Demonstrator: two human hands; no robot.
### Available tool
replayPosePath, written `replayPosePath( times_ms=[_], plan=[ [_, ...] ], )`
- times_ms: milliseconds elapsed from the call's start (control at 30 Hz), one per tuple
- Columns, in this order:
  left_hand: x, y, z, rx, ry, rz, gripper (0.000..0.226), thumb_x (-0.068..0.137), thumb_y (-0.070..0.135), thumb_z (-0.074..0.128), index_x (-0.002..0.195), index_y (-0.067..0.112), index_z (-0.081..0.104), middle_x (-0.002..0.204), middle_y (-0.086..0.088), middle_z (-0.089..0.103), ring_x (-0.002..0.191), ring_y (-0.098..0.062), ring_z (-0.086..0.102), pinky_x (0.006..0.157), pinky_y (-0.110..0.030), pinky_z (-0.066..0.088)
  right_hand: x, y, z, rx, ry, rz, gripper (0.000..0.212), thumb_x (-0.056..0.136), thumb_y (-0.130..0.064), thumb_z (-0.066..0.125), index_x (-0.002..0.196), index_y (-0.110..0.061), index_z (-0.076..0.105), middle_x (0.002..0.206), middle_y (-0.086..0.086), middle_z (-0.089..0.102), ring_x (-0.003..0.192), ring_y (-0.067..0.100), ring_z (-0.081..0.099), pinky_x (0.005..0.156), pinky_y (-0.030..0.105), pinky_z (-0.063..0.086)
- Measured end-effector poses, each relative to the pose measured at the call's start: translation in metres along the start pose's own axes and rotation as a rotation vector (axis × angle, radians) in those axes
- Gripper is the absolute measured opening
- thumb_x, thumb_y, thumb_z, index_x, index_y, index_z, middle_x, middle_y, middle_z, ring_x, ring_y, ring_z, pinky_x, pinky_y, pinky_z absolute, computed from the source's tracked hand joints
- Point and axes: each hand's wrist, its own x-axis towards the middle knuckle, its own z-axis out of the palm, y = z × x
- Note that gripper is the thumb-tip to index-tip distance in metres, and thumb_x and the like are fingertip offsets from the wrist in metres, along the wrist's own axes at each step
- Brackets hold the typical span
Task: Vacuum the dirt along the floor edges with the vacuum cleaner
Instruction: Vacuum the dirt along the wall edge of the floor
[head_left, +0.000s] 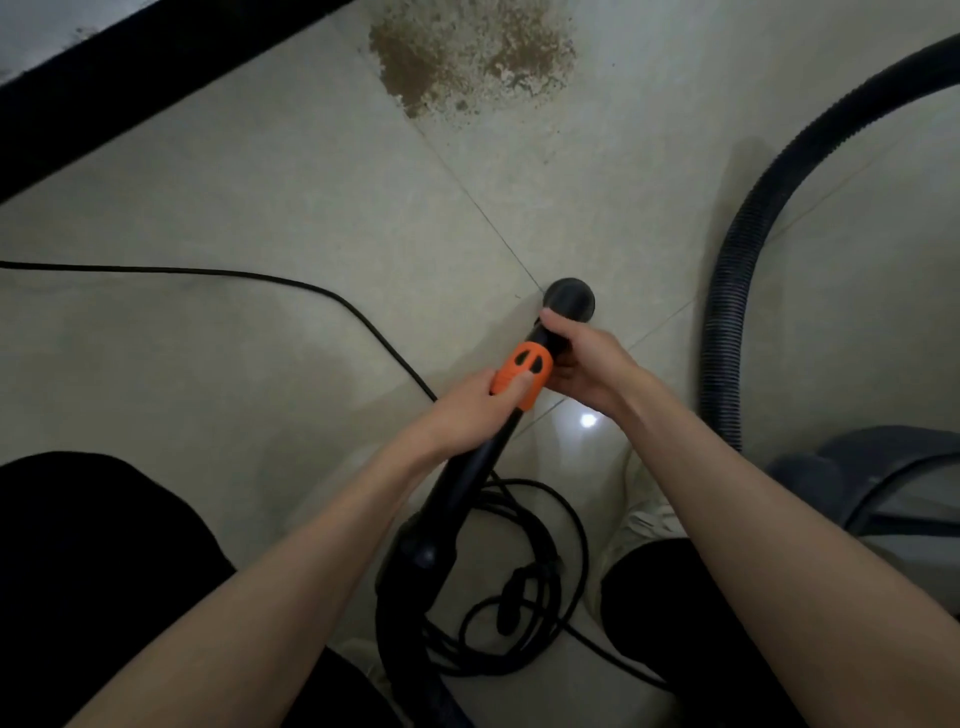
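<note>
Both hands grip the vacuum wand (470, 467) — the left hand (467, 410) has its fingers curled round the orange collar (519, 375), thumb lying across it, while the right hand (582, 364) wraps the black tube just beyond the collar, close behind the round nozzle (571, 297). The nozzle sits at the floor where the tile joints cross. Nearest the camera, black-clad knees (78, 571) frame the bottom corners, and between them a black power cord (519, 597) lies in loose coils under the wand's lower end. At the right edge is part of the grey vacuum body (872, 483), with the ribbed black hose (727, 312) arching up from beside it and out at the upper right. A single strand of cord runs off to the left across the pale tiled floor (260, 182). Farther on — well apart from the nozzle — a patch of brown dirt (467, 52) is scattered near a dark skirting edge (130, 88) that crosses the upper left.
</note>
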Motion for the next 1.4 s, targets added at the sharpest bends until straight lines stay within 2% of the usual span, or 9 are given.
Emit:
replayPosePath(
  times_ms=[100,400,633,733,867,1000,1133,1233,1400],
  plan=[
    [-0.010,-0.001,0.015,0.054,-0.074,0.013,0.036,0.097,0.044,0.043,0.067,0.025,0.046,0.065,0.010,0.048,0.057,-0.003,0.044,0.055,-0.017,0.034,-0.012,0.014,-0.022,-0.001,-0.023,0.083,0.028,0.093,-0.031,0.063,0.100,-0.003,0.060,0.068,0.008,0.070,0.058,0.018,0.070,0.052,0.026,0.055],
    [-0.029,-0.015,0.020,0.012,0.071,-0.070,0.031,0.095,0.043,0.046,0.071,0.024,0.046,0.068,0.010,0.050,0.061,-0.002,0.045,0.054,-0.020,0.032,-0.025,0.023,-0.008,0.026,-0.074,0.118,0.020,0.098,-0.028,0.057,0.096,-0.008,0.057,0.062,0.006,0.070,0.055,0.016,0.069,0.050,0.026,0.055],
    [-0.036,-0.026,0.000,-0.100,0.148,-0.127,0.035,0.094,0.047,0.044,0.073,0.021,0.051,0.072,-0.001,0.058,0.069,-0.020,0.058,0.062,-0.028,0.041,-0.024,0.017,0.028,-0.035,-0.086,0.086,0.028,0.098,-0.029,0.057,0.107,-0.003,0.057,0.085,0.012,0.066,0.070,0.019,0.066,0.051,0.026,0.054],
    [-0.025,-0.026,-0.013,-0.213,0.201,-0.162,0.037,0.095,0.046,0.043,0.071,0.019,0.051,0.069,-0.008,0.061,0.065,-0.025,0.058,0.067,-0.034,0.045,-0.021,0.003,0.048,-0.069,-0.085,0.035,0.031,0.100,-0.027,0.053,0.116,0.000,0.055,0.090,0.013,0.066,0.077,0.022,0.065,0.059,0.028,0.055],
    [-0.013,-0.033,-0.026,-0.454,0.313,-0.188,0.040,0.095,0.045,0.047,0.067,0.016,0.051,0.056,-0.008,0.055,0.045,-0.020,0.049,0.053,-0.029,0.040,-0.019,-0.007,0.065,-0.190,-0.147,0.020,0.036,0.103,-0.019,0.048,0.124,0.009,0.055,0.106,0.020,0.063,0.094,0.026,0.062,0.072,0.025,0.054],
    [-0.003,-0.035,-0.042,-0.587,0.369,-0.164,0.047,0.093,0.048,0.052,0.064,0.012,0.052,0.049,-0.008,0.052,0.040,-0.019,0.047,0.046,-0.024,0.038,-0.018,-0.011,0.065,-0.263,-0.188,0.001,0.035,0.102,-0.013,0.048,0.125,0.013,0.052,0.095,0.019,0.062,0.084,0.024,0.062,0.081,0.029,0.054],
    [0.011,-0.020,-0.071,-0.683,0.380,-0.076,0.047,0.093,0.049,0.051,0.069,0.009,0.053,0.052,-0.010,0.051,0.043,-0.020,0.046,0.047,-0.026,0.039,-0.020,-0.015,0.063,-0.428,-0.259,-0.029,0.035,0.101,-0.016,0.050,0.124,0.010,0.054,0.110,0.023,0.063,0.096,0.026,0.061,0.093,0.034,0.051],
    [0.025,0.001,-0.102,-0.758,0.393,-0.005,0.047,0.093,0.051,0.050,0.075,0.008,0.054,0.051,-0.007,0.051,0.043,-0.018,0.047,0.046,-0.026,0.041,-0.023,-0.019,0.065,-0.547,-0.390,-0.049,0.035,0.100,-0.028,0.052,0.121,-0.001,0.060,0.108,0.012,0.065,0.098,0.021,0.063,0.100,0.037,0.049],
    [0.044,0.035,-0.142,-0.832,0.446,0.043,0.049,0.093,0.053,0.048,0.080,0.006,0.054,0.049,-0.002,0.053,0.042,-0.015,0.051,0.044,-0.023,0.045,-0.020,-0.023,0.077,-0.486,-0.573,-0.072,0.030,0.097,-0.039,0.054,0.111,-0.014,0.063,0.103,0.007,0.067,0.096,0.017,0.065,0.097,0.035,0.052]
  ],
)
